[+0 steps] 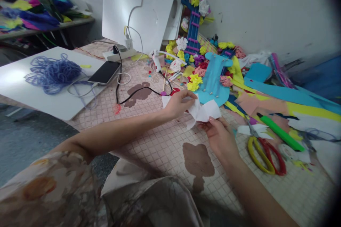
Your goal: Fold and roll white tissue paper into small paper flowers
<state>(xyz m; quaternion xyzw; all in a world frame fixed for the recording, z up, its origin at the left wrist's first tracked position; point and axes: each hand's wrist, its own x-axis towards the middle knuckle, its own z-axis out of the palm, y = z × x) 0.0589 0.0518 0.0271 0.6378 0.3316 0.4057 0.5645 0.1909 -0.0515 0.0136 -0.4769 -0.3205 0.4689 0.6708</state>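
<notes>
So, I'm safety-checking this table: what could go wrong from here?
The white paper, held by the left hand and right hand, looks thin and might tear. The left arm could snag the black cord looping nearby, tugging the glue gun. The right forearm may brush the scissors beside it.

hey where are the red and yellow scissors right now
In the head view, the scissors lie on the table at right, between the right hand and the green tool.
</notes>
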